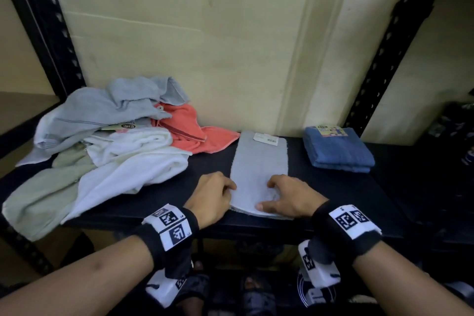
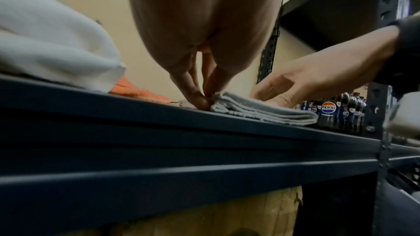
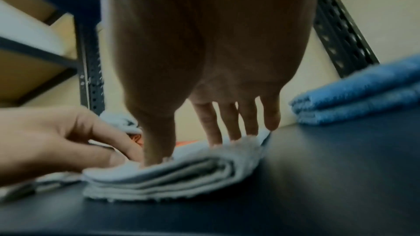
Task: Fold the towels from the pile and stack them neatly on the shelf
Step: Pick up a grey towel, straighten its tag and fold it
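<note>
Grey towel (image 1: 259, 172) folded into a long strip on the shelf (image 1: 333, 195), running front-to-back. Left hand (image 1: 210, 197) pinches its near-left edge, right hand (image 1: 289, 197) presses flat on top.

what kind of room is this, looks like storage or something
Most likely a storeroom or stock area, not a living space. The towels lie on a dark metal rack shelf with slotted uprights against a bare wall; the folded blue towel still carries a shop label, and Pepsi bottles are stocked behind.
</note>
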